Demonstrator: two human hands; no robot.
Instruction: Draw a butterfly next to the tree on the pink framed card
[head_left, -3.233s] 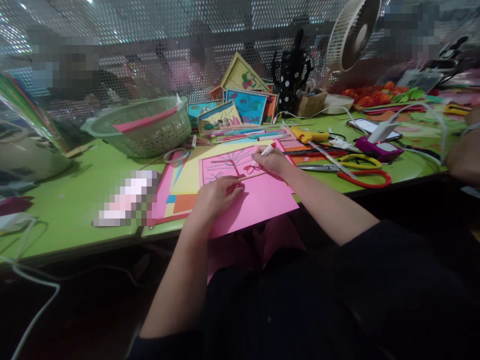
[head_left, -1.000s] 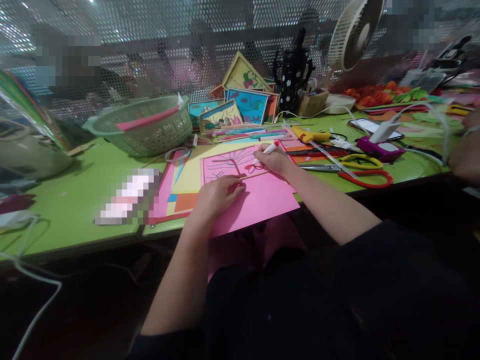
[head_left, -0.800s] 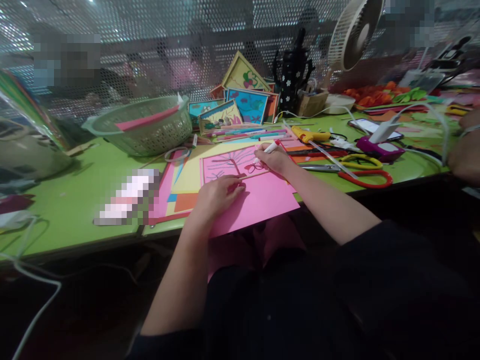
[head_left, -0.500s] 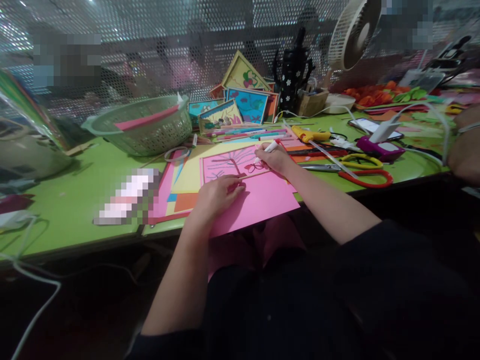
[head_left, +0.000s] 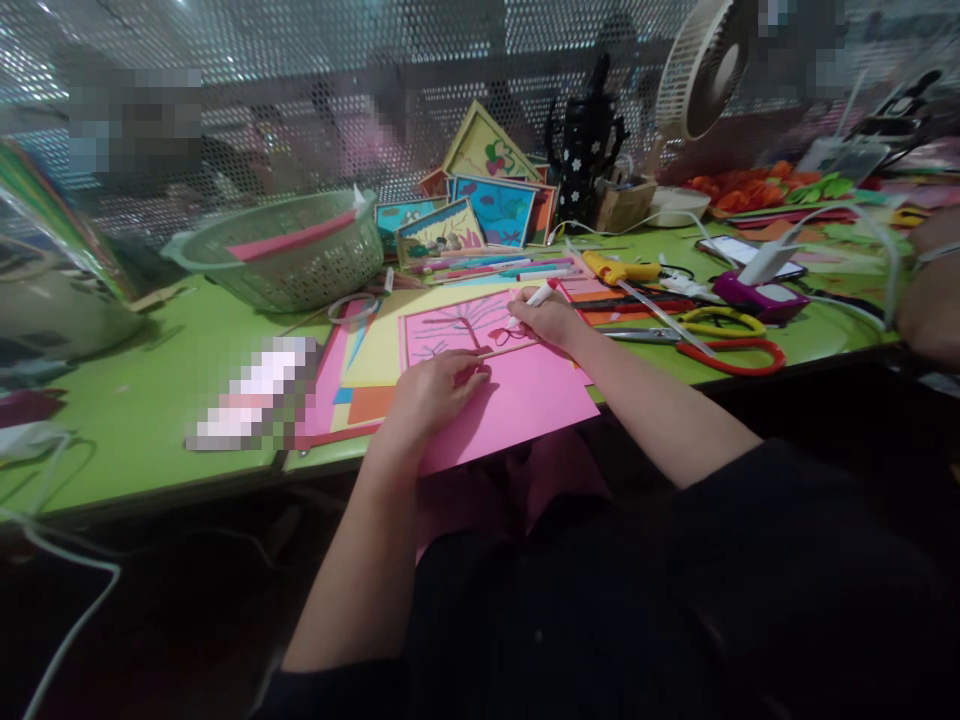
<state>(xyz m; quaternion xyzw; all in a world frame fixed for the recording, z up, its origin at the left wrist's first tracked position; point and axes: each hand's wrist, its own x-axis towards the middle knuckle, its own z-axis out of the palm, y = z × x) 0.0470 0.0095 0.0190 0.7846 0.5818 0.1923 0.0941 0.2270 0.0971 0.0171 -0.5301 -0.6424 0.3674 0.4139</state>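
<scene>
A white marker with a red end (head_left: 543, 292) is pinched in my right hand (head_left: 553, 320), its tip down at a red outline on the right part of a pink picture (head_left: 441, 328). Dark branching lines cover the picture's left and middle, and a thin wooden frame edges it. My left hand (head_left: 433, 390) is curled at the lower left of that frame, holding its edge; some of its fingertips are hidden. Under the picture lies a pink paper sheet (head_left: 517, 400), over yellow and orange sheets (head_left: 369, 404).
Scissors (head_left: 731, 355) and a yellow glue gun (head_left: 619, 268) lie to the right. Several pens (head_left: 487, 265) and framed pictures (head_left: 491, 210) are behind. A green basket (head_left: 300, 265) stands back left, near a blurred-out object (head_left: 259, 390). Another person's arm (head_left: 934, 290) shows far right.
Both hands stay nearly where they were. The marker has shifted very slightly, still at the red outline.
</scene>
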